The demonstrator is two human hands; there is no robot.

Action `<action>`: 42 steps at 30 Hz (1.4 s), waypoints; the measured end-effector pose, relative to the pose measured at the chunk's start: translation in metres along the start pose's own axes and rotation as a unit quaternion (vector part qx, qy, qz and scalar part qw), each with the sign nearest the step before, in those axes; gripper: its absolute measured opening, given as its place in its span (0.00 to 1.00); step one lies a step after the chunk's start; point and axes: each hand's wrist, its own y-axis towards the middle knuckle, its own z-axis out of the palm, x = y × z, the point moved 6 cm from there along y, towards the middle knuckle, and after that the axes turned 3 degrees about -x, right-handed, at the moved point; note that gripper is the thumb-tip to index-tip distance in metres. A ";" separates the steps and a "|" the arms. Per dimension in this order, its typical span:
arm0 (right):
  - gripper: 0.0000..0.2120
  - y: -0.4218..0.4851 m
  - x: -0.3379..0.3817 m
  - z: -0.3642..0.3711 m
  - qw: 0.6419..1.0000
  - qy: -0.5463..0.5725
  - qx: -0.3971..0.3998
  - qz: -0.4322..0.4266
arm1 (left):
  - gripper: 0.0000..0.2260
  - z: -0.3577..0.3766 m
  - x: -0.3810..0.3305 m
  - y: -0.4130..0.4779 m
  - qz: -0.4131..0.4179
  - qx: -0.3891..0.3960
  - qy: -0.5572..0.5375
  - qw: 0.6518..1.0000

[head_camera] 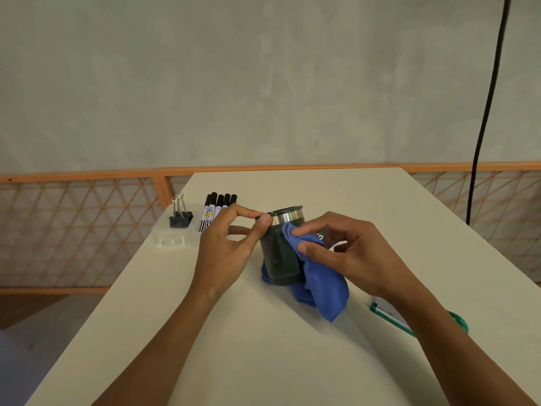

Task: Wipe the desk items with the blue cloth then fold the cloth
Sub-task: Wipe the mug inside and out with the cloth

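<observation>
Both your hands met at the dark green mug (279,256) on the desk (263,361): your left hand (231,247) pinched its steel rim, and your right hand (354,253) gripped the blue cloth (322,285) against its side. Labels on the five markers (217,210) were too small to read.

- A pale, mottled plaster wall (263,83) fills the background.
- An orange-framed lattice railing (73,230) runs below it, behind the cream surface (336,191).
- A black cable (492,83) hangs at right.
</observation>
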 end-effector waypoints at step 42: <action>0.11 -0.001 0.008 0.001 0.988 -0.113 0.036 -0.096 | 0.15 0.008 0.011 0.005 -0.041 0.015 -0.079 0.996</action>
